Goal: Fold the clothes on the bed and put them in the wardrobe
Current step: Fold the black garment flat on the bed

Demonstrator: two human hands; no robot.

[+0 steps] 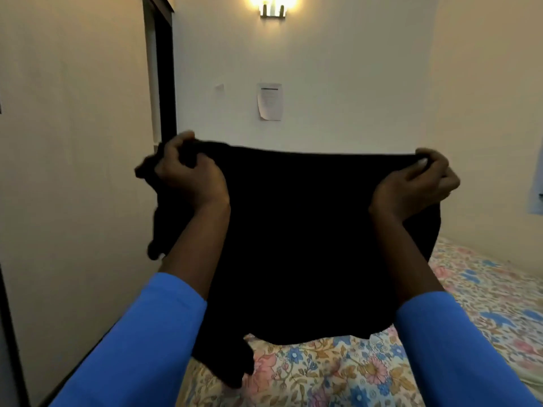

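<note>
above the bed [484, 292], black garment [296, 245] stretched sideways between hands

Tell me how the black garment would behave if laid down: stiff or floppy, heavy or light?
Probably floppy: gripped at its top edge by the left hand and right hand, the black garment sags and a loose end hangs limp over the bed. Likely light: this grip alone carries it.

Lit two-armed metal wall lamp [272, 8] high on pale plaster back wall [352, 83]. Below it, white printed paper sheet [269, 101], lower corner curling. Small pale note [219, 87] just left. Dark door frame [166, 83] further left.
</note>
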